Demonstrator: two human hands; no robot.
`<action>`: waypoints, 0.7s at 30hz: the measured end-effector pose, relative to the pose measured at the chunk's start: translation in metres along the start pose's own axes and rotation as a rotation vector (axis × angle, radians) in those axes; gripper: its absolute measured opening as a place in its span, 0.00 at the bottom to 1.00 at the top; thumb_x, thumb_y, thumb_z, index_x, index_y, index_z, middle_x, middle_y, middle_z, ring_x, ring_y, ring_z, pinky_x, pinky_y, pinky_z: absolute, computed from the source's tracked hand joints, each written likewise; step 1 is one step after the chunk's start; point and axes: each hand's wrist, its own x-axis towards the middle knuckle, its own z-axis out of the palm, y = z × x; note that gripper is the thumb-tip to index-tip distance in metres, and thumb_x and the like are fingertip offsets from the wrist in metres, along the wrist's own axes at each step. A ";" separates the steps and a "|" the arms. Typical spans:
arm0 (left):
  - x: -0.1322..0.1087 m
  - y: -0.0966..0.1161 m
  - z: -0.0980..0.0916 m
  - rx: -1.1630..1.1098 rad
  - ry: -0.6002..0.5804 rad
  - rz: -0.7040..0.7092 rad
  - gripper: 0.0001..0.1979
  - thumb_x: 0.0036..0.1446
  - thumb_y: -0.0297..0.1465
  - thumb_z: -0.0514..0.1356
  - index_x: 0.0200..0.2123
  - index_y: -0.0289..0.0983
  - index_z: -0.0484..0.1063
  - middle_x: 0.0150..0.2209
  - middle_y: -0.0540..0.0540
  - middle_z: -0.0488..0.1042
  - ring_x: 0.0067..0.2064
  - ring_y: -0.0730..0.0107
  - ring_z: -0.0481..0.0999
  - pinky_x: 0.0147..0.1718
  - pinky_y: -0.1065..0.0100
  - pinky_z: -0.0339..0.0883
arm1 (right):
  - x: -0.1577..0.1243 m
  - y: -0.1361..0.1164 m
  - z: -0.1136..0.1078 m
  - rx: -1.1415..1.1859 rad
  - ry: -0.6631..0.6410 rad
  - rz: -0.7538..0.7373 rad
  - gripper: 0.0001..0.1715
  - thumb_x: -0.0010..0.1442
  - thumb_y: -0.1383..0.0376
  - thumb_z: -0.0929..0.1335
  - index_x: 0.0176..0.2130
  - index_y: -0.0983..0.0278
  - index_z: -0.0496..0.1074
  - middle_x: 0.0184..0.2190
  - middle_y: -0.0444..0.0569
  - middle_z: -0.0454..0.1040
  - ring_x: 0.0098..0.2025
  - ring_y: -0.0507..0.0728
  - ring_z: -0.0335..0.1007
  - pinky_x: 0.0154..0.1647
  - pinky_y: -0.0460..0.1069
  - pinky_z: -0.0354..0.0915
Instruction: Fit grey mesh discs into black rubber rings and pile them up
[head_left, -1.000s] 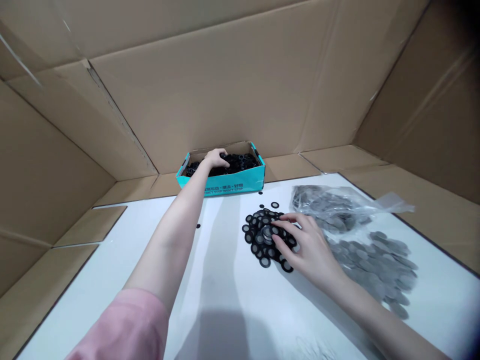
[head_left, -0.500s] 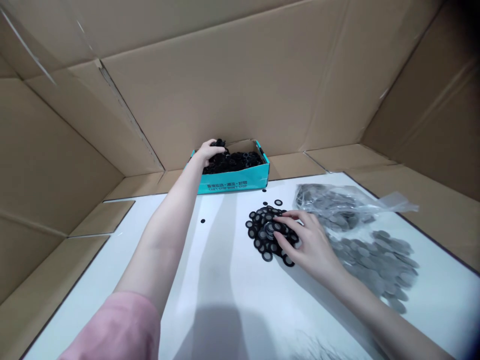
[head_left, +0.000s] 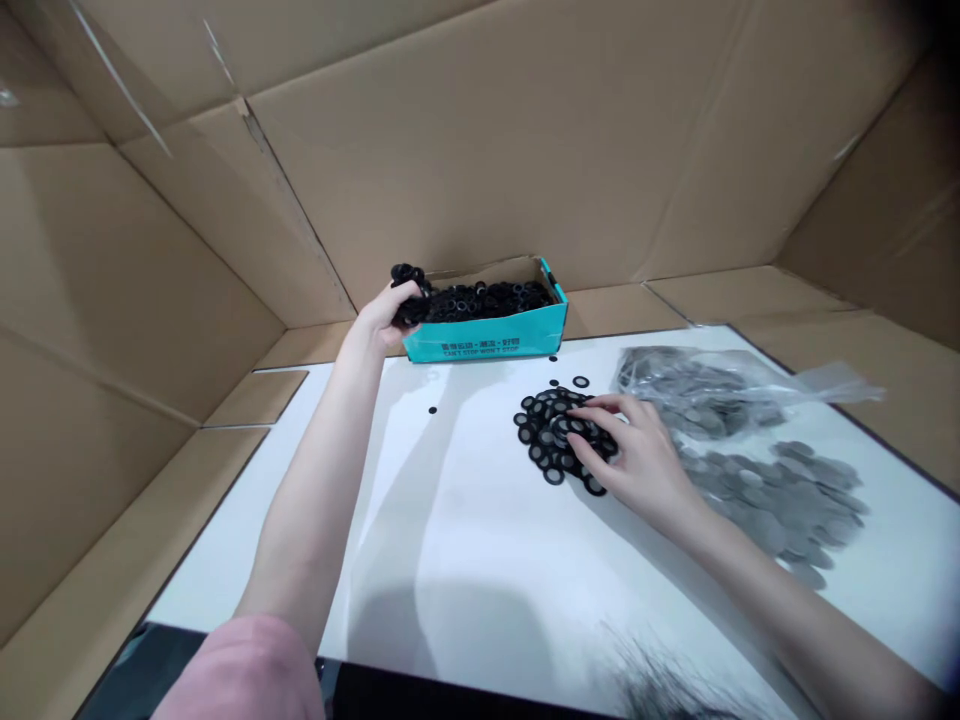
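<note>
A handful of black rubber-looking rings [head_left: 406, 276] is in my left hand [head_left: 384, 312], thumb and fingers closed round it, at the left end of a teal cardboard box [head_left: 487, 341]. More black rings [head_left: 495, 299] fill that box. On the white table, my right hand [head_left: 646, 455] reaches over a pile of black-rimmed discs with grey centres [head_left: 549, 436]. Its thumb and fingers curl around some discs at the top of the pile. The palm side is partly hidden.
A clear plastic bag of grey discs [head_left: 697, 385] lies at the right, with loose grey discs [head_left: 780, 505] spread in front of it. Single black pieces [head_left: 433, 410] lie near the box and pile. Cardboard walls [head_left: 480, 170] enclose the white table [head_left: 450, 520].
My left hand has shifted left and out over the box's left end, still holding the rings. My right hand stays at the pile. The camera view has also shifted.
</note>
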 end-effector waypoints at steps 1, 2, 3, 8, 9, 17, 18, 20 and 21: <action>-0.010 -0.006 -0.007 -0.014 0.010 -0.012 0.18 0.46 0.33 0.62 0.43 0.39 0.68 0.35 0.47 0.76 0.42 0.62 0.79 0.39 0.64 0.73 | 0.000 0.001 0.000 -0.004 0.002 -0.003 0.16 0.62 0.58 0.65 0.43 0.62 0.79 0.45 0.56 0.73 0.48 0.67 0.68 0.49 0.63 0.66; -0.019 -0.012 -0.014 -0.024 0.019 -0.026 0.17 0.45 0.32 0.62 0.41 0.39 0.68 0.34 0.47 0.75 0.40 0.63 0.79 0.38 0.65 0.73 | 0.000 0.001 0.001 -0.009 0.005 -0.007 0.16 0.62 0.58 0.66 0.43 0.62 0.79 0.45 0.57 0.74 0.48 0.67 0.68 0.49 0.63 0.66; -0.029 -0.020 -0.020 -0.030 0.028 -0.047 0.15 0.43 0.31 0.61 0.39 0.38 0.68 0.32 0.48 0.74 0.38 0.65 0.78 0.36 0.66 0.72 | 0.000 0.002 0.001 -0.015 0.006 -0.011 0.16 0.62 0.58 0.66 0.43 0.62 0.79 0.45 0.57 0.74 0.48 0.67 0.68 0.48 0.63 0.66; -0.068 -0.063 -0.046 -0.017 0.089 -0.146 0.14 0.37 0.31 0.61 0.32 0.39 0.64 0.28 0.48 0.72 0.31 0.67 0.75 0.30 0.67 0.70 | 0.000 0.004 0.001 -0.034 -0.005 -0.027 0.16 0.61 0.58 0.66 0.43 0.62 0.79 0.45 0.56 0.74 0.47 0.68 0.68 0.47 0.62 0.67; -0.073 -0.071 -0.050 -0.009 0.105 -0.157 0.15 0.36 0.31 0.61 0.32 0.39 0.64 0.28 0.49 0.71 0.31 0.68 0.74 0.30 0.67 0.70 | 0.000 0.004 0.000 -0.034 -0.007 -0.028 0.16 0.61 0.58 0.66 0.43 0.62 0.79 0.45 0.56 0.74 0.47 0.68 0.68 0.47 0.62 0.67; -0.079 -0.105 -0.059 0.195 0.176 -0.127 0.21 0.32 0.33 0.63 0.35 0.41 0.64 0.28 0.52 0.70 0.29 0.65 0.75 0.28 0.65 0.71 | -0.001 0.002 -0.001 -0.022 -0.024 -0.036 0.17 0.62 0.57 0.65 0.43 0.62 0.79 0.45 0.58 0.74 0.48 0.68 0.68 0.48 0.64 0.67; -0.079 -0.105 -0.060 0.244 0.178 -0.113 0.20 0.32 0.33 0.63 0.34 0.41 0.64 0.27 0.53 0.70 0.30 0.65 0.75 0.28 0.65 0.71 | -0.002 0.002 -0.001 -0.021 -0.027 -0.037 0.17 0.62 0.57 0.65 0.44 0.62 0.79 0.45 0.58 0.74 0.48 0.68 0.68 0.48 0.64 0.67; -0.077 -0.105 -0.060 0.354 0.177 -0.082 0.19 0.32 0.33 0.64 0.32 0.41 0.66 0.27 0.53 0.70 0.32 0.63 0.75 0.29 0.66 0.70 | -0.002 0.002 -0.001 -0.023 -0.030 -0.036 0.17 0.62 0.57 0.65 0.44 0.62 0.79 0.46 0.58 0.74 0.48 0.68 0.68 0.48 0.64 0.67; -0.076 -0.104 -0.059 0.410 0.177 -0.068 0.18 0.32 0.32 0.65 0.32 0.41 0.67 0.28 0.52 0.71 0.34 0.62 0.75 0.30 0.67 0.71 | -0.002 0.002 -0.001 -0.025 -0.032 -0.035 0.17 0.62 0.57 0.65 0.44 0.62 0.79 0.46 0.58 0.73 0.48 0.68 0.68 0.48 0.64 0.67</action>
